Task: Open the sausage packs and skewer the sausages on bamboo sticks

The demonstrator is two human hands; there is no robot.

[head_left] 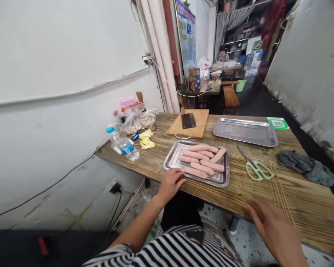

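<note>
A metal tray (169,162) on the wooden table holds several pink sausages (202,167). At its near left corner is my left hand (169,183), thumb and fingers apart and slightly bent, close against the rim with nothing gripped. My right hand (272,224) hovers over the table's front edge, open, its fingers stretched toward the left and a little blurred. Thin wooden skewers (280,187) lie just beyond it. Green-handled scissors (254,167) rest between the sausage tray and these skewers, blades pointing away from me.
Farther back are a cutting board (203,120) with a cleaver (188,121) and a second metal tray (245,131). A dark crumpled bag (307,167) lies at the right. A water bottle (124,144), yellow wrappers (147,139) and plastic bags (139,120) stand by the left wall.
</note>
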